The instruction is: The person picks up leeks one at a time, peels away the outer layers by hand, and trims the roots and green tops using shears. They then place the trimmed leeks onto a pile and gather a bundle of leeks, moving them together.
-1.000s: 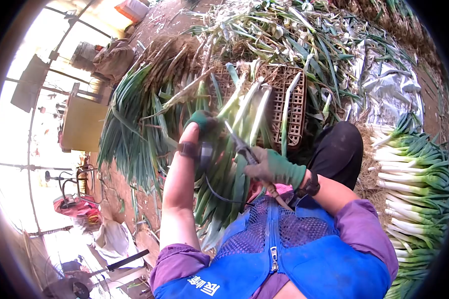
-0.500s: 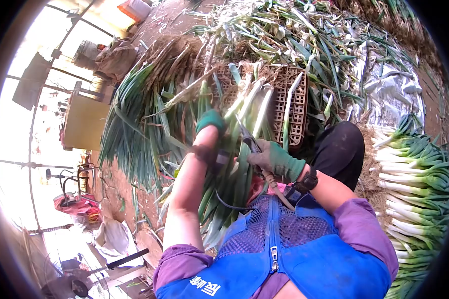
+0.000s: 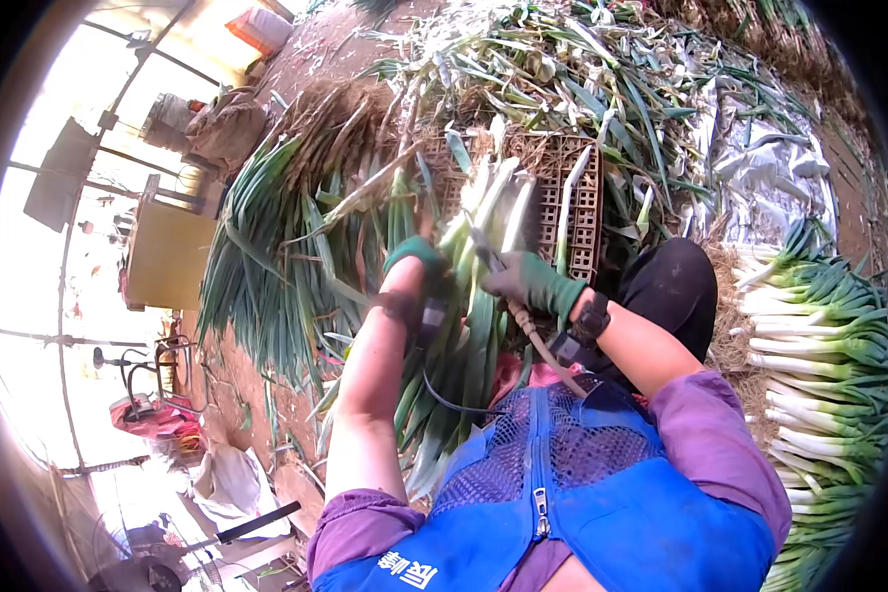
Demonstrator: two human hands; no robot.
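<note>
1. Loose heap of cut leaves and peelings (image 3: 582,69): covers the ground across the top of the view, green and straw-coloured mixed.
2. Pile of long leeks (image 3: 266,257): lies left of the person, dark leaves fanned toward the lower left, dry roots toward the top.
3. Stack of trimmed leeks (image 3: 819,335): at the right edge, laid in parallel with white shafts pointing left. It is well apart from both hands.
4. Silvery plastic sheet (image 3: 770,168): crumpled on the ground, above the trimmed stack.
5. Brown plastic crate (image 3: 582,197): lattice face up, just beyond the hands. A few single stalks lie across it.
6. Bundle of leeks (image 3: 469,335): lies across the person's lap, between the two forearms. White shafts point up toward the crate and leaves hang down past the blue vest.
7. Left hand (image 3: 416,257): in a green glove, fingers wrapped closed round the bundle near its pale shafts. A dark band sits on the wrist.
8. Right hand (image 3: 525,278): in a green glove, just right of the bundle, fist closed round the grip of a metal tool (image 3: 483,247).
9. Metal tool: its thin tip points up and left and lies against the shafts. I cannot tell the exact contact point.
10. Hose (image 3: 543,350): runs from the tool's rear end down under the right wrist toward the vest.
</note>
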